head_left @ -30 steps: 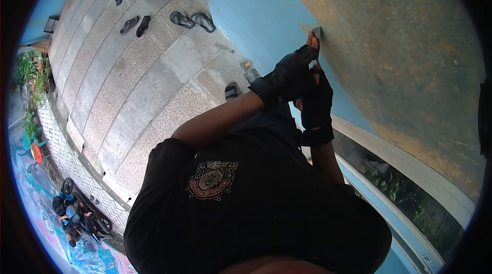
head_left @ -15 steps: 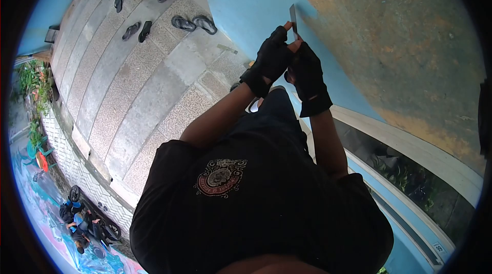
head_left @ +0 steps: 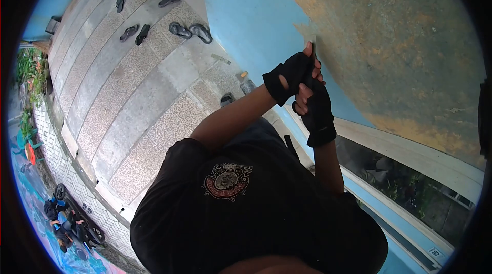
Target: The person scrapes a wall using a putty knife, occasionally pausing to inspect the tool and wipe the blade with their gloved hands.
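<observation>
A thin, flat metal blade point(head_left: 314, 46) stands nearly edge-on against the wall, at the border between blue paint point(head_left: 251, 7) and a bare, brownish patch point(head_left: 389, 43). My left hand point(head_left: 293, 78), in a black fingerless glove, is closed on it with the thumb along the blade. Just below and to the right, my right hand point(head_left: 319, 115), gloved the same way, is closed around the tool's lower part, pressed against my left hand. The tool's lower end is hidden by the hands. A small jagged patch point(head_left: 303, 29) of lost paint lies beside the blade tip.
Several sandals and shoes point(head_left: 189, 32) lie on the tiled floor point(head_left: 128, 89) to the left. A pale ledge point(head_left: 410, 146) runs below the wall, beside a dark opening with plants point(head_left: 405, 187). At the far lower left, a person point(head_left: 64, 225) is by a motorbike point(head_left: 87, 222).
Both hands and the blade have moved down and right along the wall. The blade has turned more edge-on, and the hands overlap more. The view has shifted slightly.
</observation>
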A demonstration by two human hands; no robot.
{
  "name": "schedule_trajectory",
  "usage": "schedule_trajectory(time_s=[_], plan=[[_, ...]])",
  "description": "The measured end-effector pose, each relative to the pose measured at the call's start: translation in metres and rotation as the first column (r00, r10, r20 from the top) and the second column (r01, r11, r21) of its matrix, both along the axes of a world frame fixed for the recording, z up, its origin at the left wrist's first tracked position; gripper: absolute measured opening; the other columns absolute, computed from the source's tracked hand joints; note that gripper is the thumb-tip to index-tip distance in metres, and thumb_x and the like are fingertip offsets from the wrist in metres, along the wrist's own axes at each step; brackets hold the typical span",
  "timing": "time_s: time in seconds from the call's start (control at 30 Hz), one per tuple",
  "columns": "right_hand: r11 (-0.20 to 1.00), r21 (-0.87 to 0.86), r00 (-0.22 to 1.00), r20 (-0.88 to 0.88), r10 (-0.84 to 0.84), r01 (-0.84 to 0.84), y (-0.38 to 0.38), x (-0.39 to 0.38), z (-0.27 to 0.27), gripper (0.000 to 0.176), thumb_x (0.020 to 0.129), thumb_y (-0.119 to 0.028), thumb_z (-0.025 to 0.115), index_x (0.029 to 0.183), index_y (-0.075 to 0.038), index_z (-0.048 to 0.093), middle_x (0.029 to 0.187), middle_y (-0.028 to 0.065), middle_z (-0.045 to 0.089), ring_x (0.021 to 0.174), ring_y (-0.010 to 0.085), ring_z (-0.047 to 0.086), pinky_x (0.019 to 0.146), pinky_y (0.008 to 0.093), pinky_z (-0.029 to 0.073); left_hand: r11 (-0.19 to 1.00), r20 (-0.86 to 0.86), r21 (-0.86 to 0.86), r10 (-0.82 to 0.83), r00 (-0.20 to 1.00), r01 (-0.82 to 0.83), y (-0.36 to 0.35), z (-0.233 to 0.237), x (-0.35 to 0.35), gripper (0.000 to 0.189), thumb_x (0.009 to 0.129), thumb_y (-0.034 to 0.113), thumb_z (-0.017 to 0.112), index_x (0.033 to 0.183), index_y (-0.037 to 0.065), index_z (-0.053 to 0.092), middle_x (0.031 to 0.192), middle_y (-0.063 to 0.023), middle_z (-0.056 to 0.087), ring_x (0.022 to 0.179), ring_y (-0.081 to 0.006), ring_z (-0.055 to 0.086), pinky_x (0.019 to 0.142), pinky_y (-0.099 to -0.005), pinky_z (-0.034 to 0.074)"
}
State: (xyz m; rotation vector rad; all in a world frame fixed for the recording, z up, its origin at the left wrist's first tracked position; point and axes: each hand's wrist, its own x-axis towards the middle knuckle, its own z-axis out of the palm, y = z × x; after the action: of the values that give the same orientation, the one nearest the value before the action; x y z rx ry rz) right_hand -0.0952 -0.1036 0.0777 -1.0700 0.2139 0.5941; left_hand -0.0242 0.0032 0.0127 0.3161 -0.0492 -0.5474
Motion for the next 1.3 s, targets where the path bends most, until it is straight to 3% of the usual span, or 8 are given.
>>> schedule_trajectory(time_s=[0.17, 0.5, 0.6, 0.7, 0.8, 0.9, 1.03, 1.3], plan=[[0.987, -0.156, 0.992, 0.118, 0.044, -0.026, -0.006, 0.01, 0.012, 0.016, 0.093, -0.011, 0.058, 0.086, -0.014, 0.045, 0.059, -0.0055, 0.036, 0.042, 0.006, 0.036, 0.039, 0.0221, 0.029, 0.975, 0.105, -0.217, -0.021, 0.994, 0.043, -0.006, 0.011, 0.014, 0.059, 0.103, 0.054, 0.033, 0.08, 0.009, 0.063, 0.061, -0.0036, 0.047, 0.07, -0.0229, 0.056, 0.08, -0.043, 0.052], [0.972, -0.232, 0.99, 0.123, 0.063, -0.033, -0.002, 0.029, 0.005, 0.014, 0.092, -0.008, 0.056, 0.082, -0.012, 0.047, 0.055, -0.0054, 0.037, 0.041, 0.0061, 0.035, 0.039, 0.023, 0.03, 0.969, 0.107, -0.246, 0.047, 0.993, -0.019, -0.003, 0.013, 0.025, 0.058, 0.103, 0.054, 0.032, 0.077, 0.01, 0.062, 0.057, -0.0006, 0.042, 0.065, -0.0194, 0.052, 0.077, -0.0417, 0.05], [0.952, -0.306, 0.978, 0.206, 0.035, 0.03, 0.015, 0.03, 0.009, 0.013, 0.091, -0.009, 0.057, 0.081, -0.011, 0.049, 0.053, -0.0044, 0.036, 0.04, 0.0071, 0.034, 0.04, 0.0242, 0.03, 0.972, 0.064, -0.234, 0.028, 0.998, -0.012, 0.008, 0.018, 0.031, 0.058, 0.103, 0.054, 0.032, 0.075, 0.011, 0.06, 0.056, -0.0001, 0.042, 0.063, -0.0189, 0.051, 0.075, -0.0408, 0.05], [0.808, -0.565, 0.939, 0.343, 0.043, 0.17, 0.022, 0.018, 0.013, 0.009, 0.089, -0.01, 0.059, 0.085, -0.008, 0.051, 0.057, -0.003, 0.04, 0.043, 0.0073, 0.036, 0.041, 0.025, 0.03, 0.976, 0.113, -0.201, -0.063, 0.992, 0.085, 0.007, 0.021, 0.021, 0.058, 0.102, 0.055, 0.033, 0.072, 0.012, 0.058, 0.053, 0.0006, 0.039, 0.061, -0.0173, 0.05, 0.075, -0.0393, 0.05], [0.733, -0.602, 0.873, 0.488, 0.026, 0.315, 0.049, 0.018, 0.025, 0.007, 0.089, -0.01, 0.059, 0.091, -0.005, 0.054, 0.06, -0.0018, 0.044, 0.046, 0.0083, 0.04, 0.044, 0.0264, 0.033, 0.965, 0.079, -0.237, -0.096, 0.992, 0.112, 0.02, 0.016, 0.028, 0.058, 0.102, 0.056, 0.033, 0.072, 0.012, 0.057, 0.054, 0.0003, 0.04, 0.06, -0.0164, 0.05, 0.074, -0.0381, 0.051], [0.792, -0.591, 0.963, 0.269, 0.012, 0.155, 0.027, 0.016, 0.012, 0.015, 0.089, -0.011, 0.059, 0.101, -0.003, 0.056, 0.063, -0.0001, 0.049, 0.052, 0.0099, 0.047, 0.05, 0.0281, 0.038, 0.975, 0.043, -0.194, -0.1, 0.994, 0.106, 0.016, 0.024, 0.022, 0.058, 0.102, 0.055, 0.033, 0.071, 0.011, 0.056, 0.054, 0.0004, 0.039, 0.058, -0.016, 0.049, 0.074, -0.0376, 0.051], [0.628, -0.74, 0.915, 0.389, 0.106, 0.242, 0.044, 0.017, 0.025, 0.018, 0.09, -0.012, 0.059, 0.105, -0.002, 0.057, 0.068, 0.0003, 0.055, 0.056, 0.0093, 0.052, 0.053, 0.0279, 0.041, 0.966, 0.039, -0.237, -0.093, 0.995, 0.1, 0.021, 0.02, 0.024, 0.059, 0.103, 0.055, 0.032, 0.072, 0.01, 0.055, 0.054, -0.0003, 0.04, 0.057, -0.0168, 0.048, 0.074, -0.038, 0.051], [0.591, -0.763, 0.867, 0.456, 0.203, 0.262, 0.028, 0.028, 0.003, 0.019, 0.09, -0.005, 0.059, 0.108, -0.004, 0.057, 0.067, -0.0004, 0.052, 0.052, 0.0068, 0.048, 0.047, 0.0254, 0.038, 0.969, 0.07, -0.242, -0.023, 0.997, 0.039, 0.016, 0.009, 0.037, 0.06, 0.102, 0.057, 0.03, 0.072, 0.01, 0.054, 0.053, -0.0001, 0.04, 0.056, -0.0164, 0.048, 0.074, -0.0387, 0.052]])
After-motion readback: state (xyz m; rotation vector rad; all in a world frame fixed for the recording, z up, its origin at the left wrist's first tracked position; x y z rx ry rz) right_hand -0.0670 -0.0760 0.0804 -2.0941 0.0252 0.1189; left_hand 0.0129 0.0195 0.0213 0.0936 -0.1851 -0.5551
